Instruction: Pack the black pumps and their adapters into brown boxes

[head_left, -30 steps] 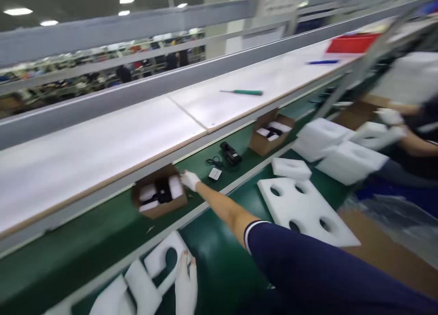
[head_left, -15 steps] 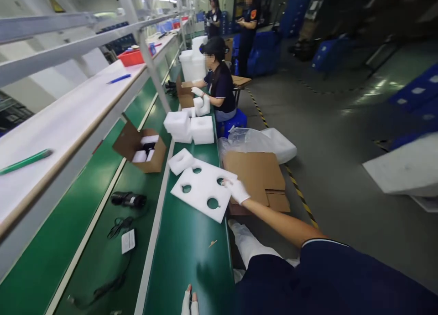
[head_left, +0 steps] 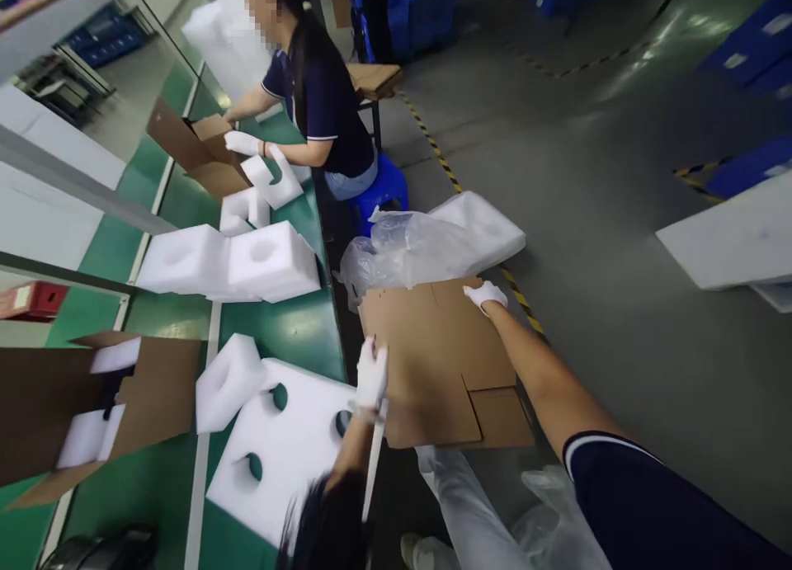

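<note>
A stack of flattened brown cardboard boxes lies beside the green conveyor table, right of a white foam sheet with round holes. My left hand, in a white glove, grips the cardboard's left edge. My right hand, also gloved, is closed on the cardboard's far edge. Both arms reach out from dark blue sleeves.
White foam blocks sit on the green table. An open carton with foam inserts stands at the left. A seated person handles foam at another carton. A clear plastic bag of foam lies on the floor.
My view swung right, away from the conveyor. My right hand left the foam sheet and went to the cardboard's far edge. My left hand rose from the table edge onto the cardboard's left side.
</note>
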`<act>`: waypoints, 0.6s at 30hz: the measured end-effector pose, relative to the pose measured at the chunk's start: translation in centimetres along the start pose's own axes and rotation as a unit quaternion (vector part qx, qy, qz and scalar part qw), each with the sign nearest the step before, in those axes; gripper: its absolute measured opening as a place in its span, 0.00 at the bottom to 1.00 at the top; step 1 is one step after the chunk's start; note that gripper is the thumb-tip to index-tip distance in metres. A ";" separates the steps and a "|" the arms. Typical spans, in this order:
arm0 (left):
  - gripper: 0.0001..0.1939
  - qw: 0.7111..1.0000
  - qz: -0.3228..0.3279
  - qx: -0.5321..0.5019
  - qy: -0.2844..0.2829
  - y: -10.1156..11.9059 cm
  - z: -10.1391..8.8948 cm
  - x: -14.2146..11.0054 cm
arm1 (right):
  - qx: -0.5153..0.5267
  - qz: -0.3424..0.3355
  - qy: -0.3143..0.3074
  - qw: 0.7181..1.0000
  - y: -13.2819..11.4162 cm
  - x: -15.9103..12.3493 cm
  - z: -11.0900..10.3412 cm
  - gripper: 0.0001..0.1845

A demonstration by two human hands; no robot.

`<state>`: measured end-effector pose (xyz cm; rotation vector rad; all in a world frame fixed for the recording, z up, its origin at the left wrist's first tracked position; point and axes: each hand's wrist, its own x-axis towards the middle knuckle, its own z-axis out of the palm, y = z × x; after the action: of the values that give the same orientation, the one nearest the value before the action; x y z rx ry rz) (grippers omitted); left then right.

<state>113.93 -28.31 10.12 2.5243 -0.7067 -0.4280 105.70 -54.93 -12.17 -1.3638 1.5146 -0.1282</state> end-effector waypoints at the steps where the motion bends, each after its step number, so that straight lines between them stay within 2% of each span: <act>1: 0.23 0.998 -0.041 0.044 0.004 1.2 1.2 3.9 | -0.005 -0.001 -0.003 1.000 -0.3 1.4 0.8 0.38; 3: 0.26 0.995 -0.072 0.067 0.014 2.6 3.1 10.4 | -0.006 0.010 -0.001 1.000 -0.7 3.1 2.2 0.39; 4: 0.28 0.993 -0.088 0.073 0.016 2.9 3.8 12.8 | -0.006 0.018 0.003 1.000 -0.8 3.5 2.7 0.39; 6: 0.31 0.991 -0.113 0.069 0.013 2.8 4.8 15.7 | -0.003 0.029 0.022 0.999 -0.8 3.6 3.4 0.39; 8: 0.32 0.989 -0.136 0.058 0.004 2.4 5.4 16.7 | 0.008 0.035 0.036 0.999 -0.6 3.1 3.4 0.38; 11: 0.32 0.989 -0.147 0.030 -0.007 2.3 6.0 15.5 | 0.044 0.052 0.019 0.997 -0.4 2.3 2.0 0.38; 13: 0.30 0.991 -0.137 0.009 -0.001 3.2 6.3 13.5 | 0.059 0.065 0.022 0.996 0.1 1.7 -0.1 0.40; 16: 0.24 0.995 -0.098 -0.031 0.019 5.6 6.5 8.6 | 0.067 0.041 0.063 0.995 2.4 0.1 -5.1 0.41; 17: 0.21 0.996 -0.072 -0.053 0.017 6.6 6.4 6.3 | 0.089 0.006 0.052 0.995 3.7 -0.8 -7.2 0.36; 18: 0.20 0.996 -0.018 -0.092 -0.002 7.5 6.2 3.9 | 0.111 -0.031 0.042 0.992 5.2 -1.8 -9.4 0.29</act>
<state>111.52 -38.30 8.23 2.3659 -0.5959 -0.4873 95.11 -56.68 -10.33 -1.2399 1.4795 -0.3876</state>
